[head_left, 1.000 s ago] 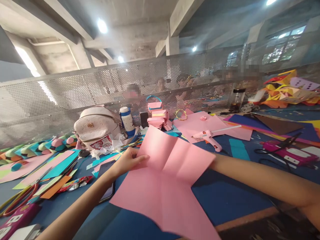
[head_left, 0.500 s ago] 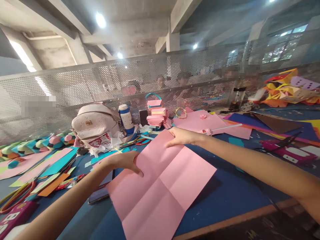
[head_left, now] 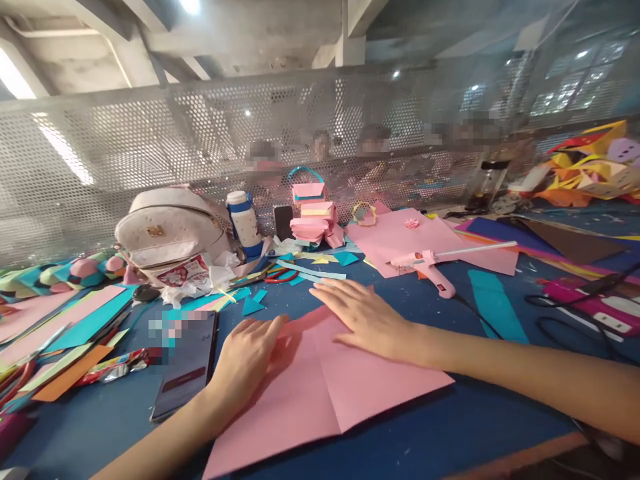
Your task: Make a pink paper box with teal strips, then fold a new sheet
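Down on the bench now, the creased sheet of pink paper (head_left: 315,400) was tilted up between both hands half a second ago. I see the right hand (head_left: 367,320) open, palm down and fingers extended, resting on the sheet's far part, gripping nothing and covering some of its edge. At the left part, the left hand (head_left: 253,353) bends over the paper; its fingertips are hidden from me, so I can't tell whether it pinches anything. Pixel blocks blot out the far left corner of the black rectangular smartphone (head_left: 187,373) beside the left forearm, and my view's left border cuts off a magenta plastic block (head_left: 13,430). Dark blue covers the bench (head_left: 415,433), specked with tiny scraps. Behind it stands a grey perforated metal screen (head_left: 200,140), people blurred beyond, under concrete beams (head_left: 363,17).
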Tool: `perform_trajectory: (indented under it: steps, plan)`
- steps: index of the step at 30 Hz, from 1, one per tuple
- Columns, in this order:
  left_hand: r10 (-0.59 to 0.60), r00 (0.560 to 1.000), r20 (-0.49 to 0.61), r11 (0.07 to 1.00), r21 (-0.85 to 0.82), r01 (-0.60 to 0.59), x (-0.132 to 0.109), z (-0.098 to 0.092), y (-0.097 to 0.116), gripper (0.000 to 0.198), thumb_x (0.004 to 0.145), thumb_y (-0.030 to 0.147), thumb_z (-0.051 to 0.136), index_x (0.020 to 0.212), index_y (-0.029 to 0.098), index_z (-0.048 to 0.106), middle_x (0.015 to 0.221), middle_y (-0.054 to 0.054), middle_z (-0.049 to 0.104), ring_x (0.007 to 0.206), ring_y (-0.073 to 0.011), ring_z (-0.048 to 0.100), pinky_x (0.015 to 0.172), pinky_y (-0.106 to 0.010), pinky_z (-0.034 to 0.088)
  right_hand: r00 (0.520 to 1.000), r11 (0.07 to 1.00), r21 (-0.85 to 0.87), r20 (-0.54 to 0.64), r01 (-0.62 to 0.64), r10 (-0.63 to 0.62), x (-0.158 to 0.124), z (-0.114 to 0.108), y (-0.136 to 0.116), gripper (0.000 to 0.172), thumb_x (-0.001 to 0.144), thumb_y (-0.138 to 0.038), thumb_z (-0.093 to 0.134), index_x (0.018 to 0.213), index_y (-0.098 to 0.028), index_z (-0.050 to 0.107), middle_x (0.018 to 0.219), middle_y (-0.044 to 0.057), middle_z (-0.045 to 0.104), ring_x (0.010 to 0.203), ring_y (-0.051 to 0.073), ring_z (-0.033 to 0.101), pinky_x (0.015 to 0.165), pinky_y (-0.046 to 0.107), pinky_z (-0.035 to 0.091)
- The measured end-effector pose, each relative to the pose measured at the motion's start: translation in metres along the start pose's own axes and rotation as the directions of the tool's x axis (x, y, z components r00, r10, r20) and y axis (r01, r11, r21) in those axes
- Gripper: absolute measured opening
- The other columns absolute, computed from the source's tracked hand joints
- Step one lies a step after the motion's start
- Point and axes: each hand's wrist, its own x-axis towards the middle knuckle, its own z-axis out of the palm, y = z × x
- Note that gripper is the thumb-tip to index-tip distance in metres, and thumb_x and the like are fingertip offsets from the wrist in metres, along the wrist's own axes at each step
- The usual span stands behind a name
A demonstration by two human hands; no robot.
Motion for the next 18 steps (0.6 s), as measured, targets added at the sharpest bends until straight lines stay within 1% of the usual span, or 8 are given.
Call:
perform_trajectory:
  steps: [2, 4, 6, 8, 11, 14, 16, 18]
  plan:
    - [0.143, 0.979, -0.143, 0.989, 0.046, -0.138, -0.011, 0.008, 0.0, 0.029, 0.098, 0.023, 0.046, 0.124, 0.017, 0.056, 0.108, -0.007, 0.073, 0.091, -0.0224, 0.07, 0.081, -0.035, 0.052, 0.999, 1.0, -0.027, 0.035, 0.0, 0.0, -0.002, 0.006, -0.006, 0.083, 0.078, -0.029, 0.079, 0.147, -0.013, 0.035, 0.14, 0.014, 0.051, 0.129, 0.03, 0.046, 0.109, 0.047, 0.039]
    - [0.226, 0.953, -0.201, 0.973, 0.099, -0.21, -0.02, 0.012, -0.001, 0.036, 0.099, 0.021, 0.043, 0.133, 0.015, 0.051, 0.127, -0.009, 0.066, 0.109, -0.0219, 0.066, 0.091, -0.035, 0.052, 0.997, 0.999, -0.039, 0.068, -0.018, 0.021, -0.005, 0.011, -0.008, 0.073, 0.081, -0.03, 0.076, 0.142, -0.011, 0.042, 0.128, 0.013, 0.059, 0.117, 0.029, 0.053, 0.104, 0.047, 0.044]
    - [0.299, 0.939, -0.169, 0.947, 0.174, -0.27, -0.027, 0.013, -0.004, 0.043, 0.1, 0.022, 0.04, 0.142, 0.013, 0.044, 0.139, -0.01, 0.057, 0.122, -0.0228, 0.06, 0.097, -0.037, 0.051, 0.997, 0.999, -0.041, 0.073, -0.006, 0.009, -0.011, 0.015, -0.008, 0.054, 0.088, -0.028, 0.068, 0.136, -0.012, 0.05, 0.121, 0.012, 0.063, 0.111, 0.028, 0.056, 0.1, 0.045, 0.046]
    - [0.359, 0.928, -0.095, 0.914, 0.236, -0.33, -0.029, 0.012, -0.006, 0.052, 0.1, 0.03, 0.04, 0.148, 0.011, 0.037, 0.148, -0.012, 0.047, 0.13, -0.0259, 0.052, 0.099, -0.039, 0.051, 0.996, 0.998, -0.027, 0.062, 0.062, -0.061, -0.017, 0.019, -0.006, 0.041, 0.095, -0.023, 0.057, 0.134, -0.012, 0.053, 0.128, 0.011, 0.061, 0.12, 0.026, 0.053, 0.103, 0.043, 0.044]
    - [0.439, 0.898, -0.03, 0.867, 0.276, -0.415, -0.028, 0.012, -0.011, 0.064, 0.099, 0.048, 0.04, 0.15, 0.011, 0.033, 0.15, -0.018, 0.042, 0.134, -0.0322, 0.047, 0.096, -0.043, 0.052, 0.984, 0.99, 0.039, 0.107, 0.139, -0.142, -0.027, 0.022, -0.005, 0.049, 0.099, -0.026, 0.049, 0.145, -0.01, 0.042, 0.148, 0.01, 0.046, 0.138, 0.025, 0.038, 0.112, 0.042, 0.038]
    - [0.492, 0.869, -0.046, 0.845, 0.264, -0.465, -0.026, 0.018, -0.015, 0.07, 0.096, 0.061, 0.037, 0.15, 0.016, 0.035, 0.146, -0.02, 0.047, 0.132, -0.0334, 0.049, 0.095, -0.043, 0.053, 0.975, 0.988, 0.107, 0.178, 0.112, -0.13, -0.033, 0.021, -0.005, 0.058, 0.098, -0.032, 0.052, 0.15, -0.013, 0.034, 0.155, 0.008, 0.037, 0.142, 0.026, 0.033, 0.114, 0.044, 0.037]
    - [0.469, 0.882, -0.048, 0.865, 0.229, -0.447, -0.028, 0.024, -0.016, 0.069, 0.095, 0.064, 0.036, 0.151, 0.023, 0.034, 0.146, -0.018, 0.048, 0.134, -0.0317, 0.048, 0.099, -0.042, 0.051, 0.98, 0.987, 0.133, 0.166, 0.089, -0.111, -0.036, 0.021, -0.006, 0.053, 0.098, -0.028, 0.051, 0.148, -0.016, 0.038, 0.154, 0.006, 0.039, 0.14, 0.026, 0.035, 0.114, 0.044, 0.037]
    - [0.402, 0.915, -0.038, 0.903, 0.179, -0.39, -0.032, 0.028, -0.015, 0.065, 0.096, 0.063, 0.035, 0.152, 0.03, 0.032, 0.149, -0.015, 0.045, 0.137, -0.0302, 0.044, 0.106, -0.044, 0.045, 0.986, 0.984, 0.157, 0.131, 0.083, -0.104, -0.037, 0.022, -0.005, 0.047, 0.098, -0.023, 0.049, 0.145, -0.017, 0.045, 0.15, 0.004, 0.045, 0.139, 0.024, 0.038, 0.114, 0.042, 0.036]
